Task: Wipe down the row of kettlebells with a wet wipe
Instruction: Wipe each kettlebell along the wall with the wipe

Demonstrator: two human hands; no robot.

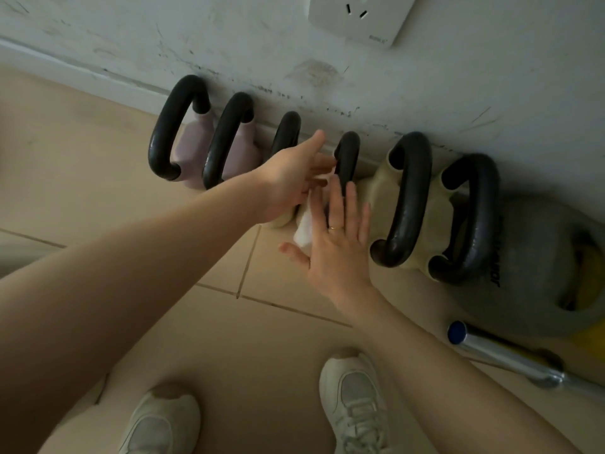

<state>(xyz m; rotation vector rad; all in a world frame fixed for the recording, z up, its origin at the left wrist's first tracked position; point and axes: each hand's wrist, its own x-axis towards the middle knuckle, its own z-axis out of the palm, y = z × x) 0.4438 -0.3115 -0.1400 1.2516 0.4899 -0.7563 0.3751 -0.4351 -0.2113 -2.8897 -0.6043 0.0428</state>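
Observation:
Six kettlebells with black handles stand in a row against the wall: two pink ones [196, 142] on the left, two pale yellow ones in the middle, and two larger pale yellow ones [386, 191] on the right. My left hand [291, 178] reaches over the middle pair beside the fourth handle [347, 155], its lower fingers curled on a white wet wipe [304, 229]. My right hand [337, 237] lies flat with its fingers spread, its index finger resting against the wipe. My hands hide most of the middle kettlebell bodies.
A grey weight [537, 263] with a yellow part sits at the right end of the row. A chrome bar [501, 358] lies on the tiled floor in front of it. My two white shoes [357, 404] stand below. A wall socket [360, 14] is above.

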